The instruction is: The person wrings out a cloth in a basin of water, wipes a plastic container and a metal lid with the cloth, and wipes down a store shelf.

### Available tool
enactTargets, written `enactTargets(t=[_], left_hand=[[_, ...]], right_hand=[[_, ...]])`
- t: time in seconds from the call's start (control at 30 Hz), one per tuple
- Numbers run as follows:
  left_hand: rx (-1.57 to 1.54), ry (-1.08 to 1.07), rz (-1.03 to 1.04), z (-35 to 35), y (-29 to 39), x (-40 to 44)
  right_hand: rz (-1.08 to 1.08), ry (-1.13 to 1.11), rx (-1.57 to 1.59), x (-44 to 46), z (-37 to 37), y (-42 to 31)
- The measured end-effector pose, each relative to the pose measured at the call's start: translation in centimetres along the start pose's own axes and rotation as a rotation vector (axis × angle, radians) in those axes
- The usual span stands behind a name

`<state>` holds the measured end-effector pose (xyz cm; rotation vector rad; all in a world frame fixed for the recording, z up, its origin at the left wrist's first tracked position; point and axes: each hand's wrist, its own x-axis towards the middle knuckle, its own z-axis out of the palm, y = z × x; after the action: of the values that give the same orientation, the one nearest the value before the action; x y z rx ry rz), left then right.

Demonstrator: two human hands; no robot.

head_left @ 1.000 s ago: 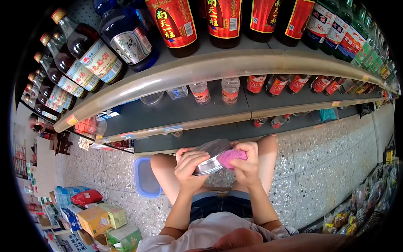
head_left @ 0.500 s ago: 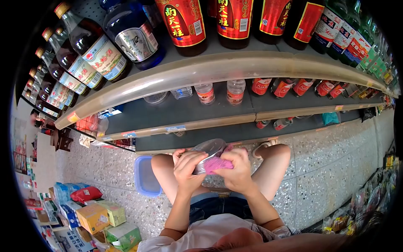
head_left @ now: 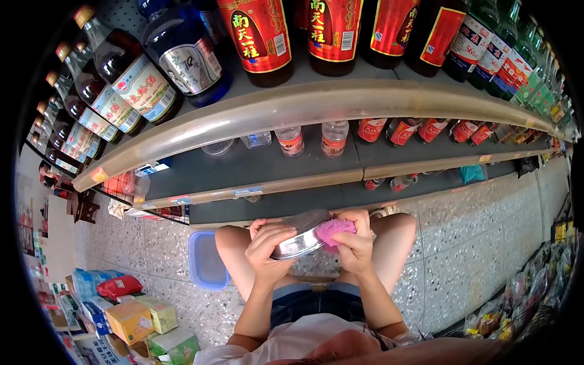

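Note:
A round, shiny container [head_left: 299, 243] with clear sides is tilted between my hands, above my lap. My left hand [head_left: 269, 244] grips its left side, fingers over the near edge. My right hand [head_left: 355, 241] is closed on a fluffy pink cloth [head_left: 334, 232], which presses against the container's right side. Part of the container is hidden behind the fingers and cloth. Just beyond the hands runs the lowest shelf [head_left: 292, 204].
Bottles with red labels [head_left: 258, 36] line the upper shelf, whose curved rim [head_left: 304, 102] juts out. A blue-rimmed plastic tub [head_left: 208, 260] sits on the floor left of my legs. Boxes [head_left: 129, 322] are stacked at lower left; bagged goods [head_left: 523, 298] stand at right.
The pink cloth in my right hand has moved from the container's near side up and right along its edge since half a second ago. The container has turned slightly.

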<state>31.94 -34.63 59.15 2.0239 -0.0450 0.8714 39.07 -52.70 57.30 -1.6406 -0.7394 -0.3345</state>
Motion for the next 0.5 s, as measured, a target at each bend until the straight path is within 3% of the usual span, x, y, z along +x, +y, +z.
enactTargets(t=[0.37, 0.5], left_hand=[[0.024, 0.071, -0.113, -1.2, 0.3, -1.0], [0.037, 0.053, -0.268, -1.5, -0.7, -2.1]], right_hand=[[0.087, 0.030, 0.079, -0.4, 1.0, 0.9], [0.073, 0.032, 0.079, -0.9, 1.2, 1.2]])
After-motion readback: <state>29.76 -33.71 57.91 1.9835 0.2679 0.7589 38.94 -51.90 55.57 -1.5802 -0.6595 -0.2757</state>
